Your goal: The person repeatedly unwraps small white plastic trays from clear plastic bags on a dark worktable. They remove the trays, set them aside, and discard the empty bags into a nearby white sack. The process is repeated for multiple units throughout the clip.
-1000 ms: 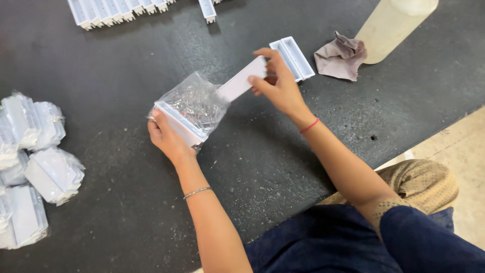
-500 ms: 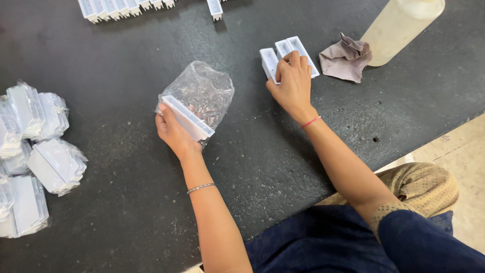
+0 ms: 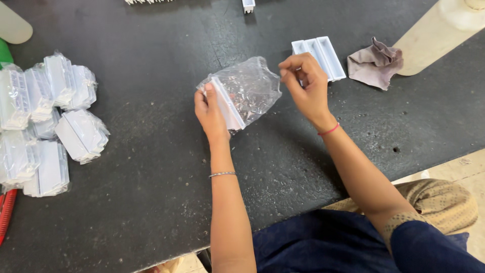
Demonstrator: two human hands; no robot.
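Bag: clear plastic, held just above the dark table, near its middle. The left hand grips a white part through the film at the bag's near edge. The right hand pinches the bag's far edge between thumb and fingertips, closed narrow on the film; whether it holds anything else cannot be told. Good practice, by judgement: keep the film taut between both hands so the part sits flat and the mouth stays controlled. Two white trays and a grey cloth lie just beyond the right hand. Bagged parts are piled at the table's left. Pale floor shows lower right.
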